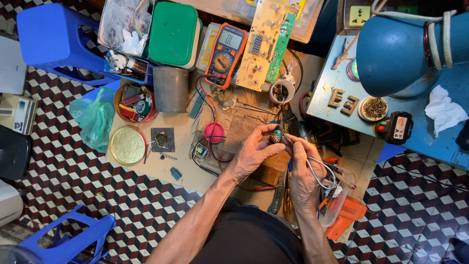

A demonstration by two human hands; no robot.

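Head view. Containers: a clear plastic tub (126, 22) at the far left holds crumpled bags and wire. A green-lidded box (173, 33) beside it is closed, contents unseen. A grey metal cup (171, 89) stands below it, interior not visible. A round orange bowl (136, 101) holds mixed small parts. A white cup (282, 91), just beyond the fingertips, holds dark bits. A small round dish (374, 108) on the blue bench (337, 73) to the right holds brown granules.

Item in hand: a small green component (276, 135) is pinched between the thumb and fingertips of the left hand (254, 151), fingers pressed together around it. Its long axis cannot be told at this size. The right hand (304, 168) has its fingers closed on a thin tool with a grey cable (320, 176) looped across the hand; the tool tip meets the component from the right.

Edges and room: the low work board (185, 156) is crowded beyond the fingers, with a multimeter (225, 53) and a yellow circuit board (266, 44) well apart from the hands. To the left of the fingers lie a pink disc (214, 132) and red leads. The board's near edge lies under the wrists; tiled floor (122, 210) opens left of it.
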